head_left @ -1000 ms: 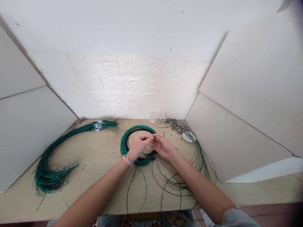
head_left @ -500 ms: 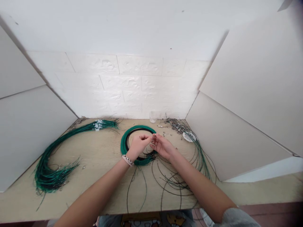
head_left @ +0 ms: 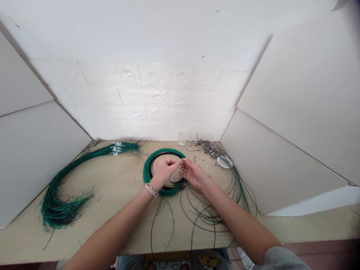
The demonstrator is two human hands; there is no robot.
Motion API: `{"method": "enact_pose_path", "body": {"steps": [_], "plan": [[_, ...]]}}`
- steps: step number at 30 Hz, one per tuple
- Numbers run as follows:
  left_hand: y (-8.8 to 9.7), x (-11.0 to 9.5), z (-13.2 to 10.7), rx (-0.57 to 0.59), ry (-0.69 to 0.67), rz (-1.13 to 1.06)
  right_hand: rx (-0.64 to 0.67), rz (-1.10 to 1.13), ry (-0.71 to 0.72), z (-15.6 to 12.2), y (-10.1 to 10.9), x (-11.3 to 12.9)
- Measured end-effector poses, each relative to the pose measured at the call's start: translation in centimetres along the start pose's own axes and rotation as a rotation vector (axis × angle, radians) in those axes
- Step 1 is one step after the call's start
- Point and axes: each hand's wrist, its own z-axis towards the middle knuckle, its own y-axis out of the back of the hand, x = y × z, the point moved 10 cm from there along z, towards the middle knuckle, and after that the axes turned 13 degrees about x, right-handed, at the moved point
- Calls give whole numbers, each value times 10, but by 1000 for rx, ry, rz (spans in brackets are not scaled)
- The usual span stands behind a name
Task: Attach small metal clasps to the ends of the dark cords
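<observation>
My left hand (head_left: 165,171) and my right hand (head_left: 193,174) meet fingertip to fingertip above a round coil of green and black cords (head_left: 146,170). Thumb and fingers of the left hand are pinched together. The right hand's thumb and index finger also close in a pinch, its other fingers loosely curled. Whatever lies between the fingertips is too small to name. Cord ends stick out of the coil's lower right, under the hands. Loose thin dark cords (head_left: 202,219) spread over the table below my right forearm.
A long bundle of green cords (head_left: 57,187) with white pieces (head_left: 116,148) curves along the left. At the back right are a heap of small metal parts (head_left: 212,150), a white round spool (head_left: 224,162) and a clear cup (head_left: 181,138). White panels (head_left: 281,157) flank the table (head_left: 120,176).
Both hands stay almost in place, with only a slight shift of the fingertips. The cords and parts on the table have not visibly moved.
</observation>
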Motion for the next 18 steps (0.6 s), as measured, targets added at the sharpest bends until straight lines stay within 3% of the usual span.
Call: {"method": "enact_pose_path", "body": {"steps": [18], "plan": [[0, -3, -2, -19, 7, 25, -9, -19, 25, -1, -2, 3]]}}
